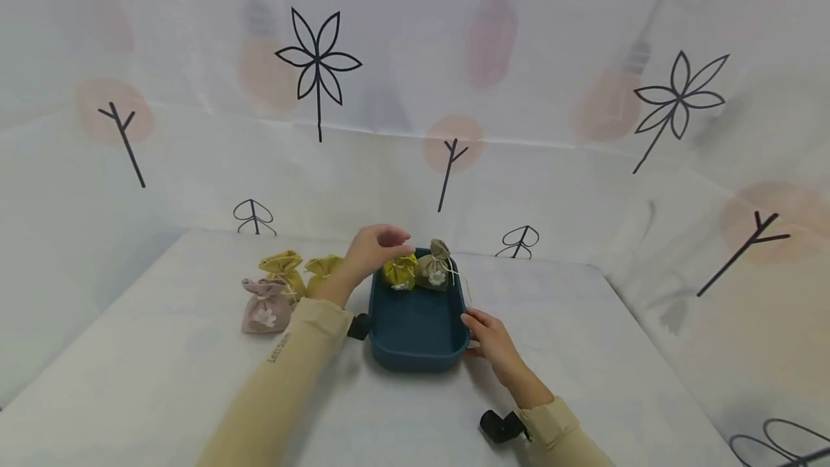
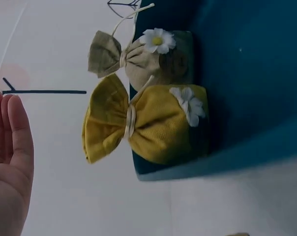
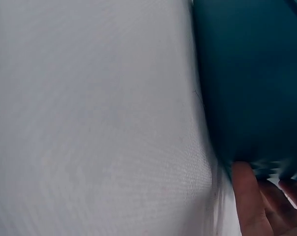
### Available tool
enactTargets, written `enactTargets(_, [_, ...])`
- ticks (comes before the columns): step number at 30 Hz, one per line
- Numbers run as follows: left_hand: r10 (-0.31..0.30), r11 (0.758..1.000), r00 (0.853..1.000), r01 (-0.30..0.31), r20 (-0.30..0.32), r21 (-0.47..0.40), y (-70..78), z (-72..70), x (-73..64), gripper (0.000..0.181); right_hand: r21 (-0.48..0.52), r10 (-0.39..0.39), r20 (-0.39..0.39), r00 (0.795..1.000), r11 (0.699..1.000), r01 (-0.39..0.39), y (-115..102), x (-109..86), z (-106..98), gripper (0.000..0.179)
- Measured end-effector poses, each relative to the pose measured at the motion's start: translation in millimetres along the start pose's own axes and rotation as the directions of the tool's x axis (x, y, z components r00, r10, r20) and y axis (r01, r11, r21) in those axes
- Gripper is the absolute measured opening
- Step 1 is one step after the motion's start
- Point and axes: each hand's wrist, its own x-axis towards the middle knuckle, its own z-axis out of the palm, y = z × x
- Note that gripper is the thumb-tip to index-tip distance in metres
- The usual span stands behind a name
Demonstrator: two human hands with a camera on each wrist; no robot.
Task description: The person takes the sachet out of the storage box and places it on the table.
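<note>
A deep blue plastic basket (image 1: 418, 330) sits in front of me. At its far end a yellow drawstring pouch (image 2: 158, 125) and an olive-beige pouch (image 2: 163, 66) stand side by side, each bearing a white flower. My left hand (image 1: 372, 254) hovers over the basket's far left corner beside the yellow pouch. Its fingers are extended and hold nothing; the left wrist view shows a gap between this hand and the pouch. At the basket's right side, my right hand (image 1: 491, 341) holds the wall, with fingertips (image 3: 244, 172) against its outer face near the slots.
Left of the basket stand a pinkish pouch (image 1: 266, 306) and two more yellow pouches, one (image 1: 285, 269) behind it and one (image 1: 319, 271) partly hidden by my left forearm. A white cloth (image 1: 162, 373) covers the table, and a printed curtain (image 1: 402, 92) rises behind.
</note>
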Motion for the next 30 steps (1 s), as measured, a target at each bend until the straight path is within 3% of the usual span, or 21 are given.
enactTargets(11, [0.044, 0.998, 0.999, -0.043, 0.025, -0.037, 0.0, 31.7, 19.9, 0.031, -0.008, 0.006, 0.003, 1.000, 1.000, -0.006, -2, 1.9, -3, 0.045])
enactTargets(17, [0.039, 0.999, 0.999, -0.039, 0.029, -0.007, -3.2, 46.5, 31.3, 0.033, -0.009, 0.015, 0.013, 1.000, 1.000, -0.015, -2, -1.0, -4, 0.045])
enactTargets(25, [-0.055, 0.997, 0.998, 0.056, 0.025, -0.052, -5.2, 63.4, 45.2, 0.035, 0.002, 0.018, 0.000, 1.000, 1.000, -0.018, -4, -1.1, -4, 0.045])
enactTargets(30, [-0.114, 0.993, 0.993, 0.114, 0.010, -0.019, -6.0, 68.4, 49.9, 0.042, 0.005, 0.020, -0.006, 1.000, 1.000, -0.020, -2, 0.0, -1, 0.044])
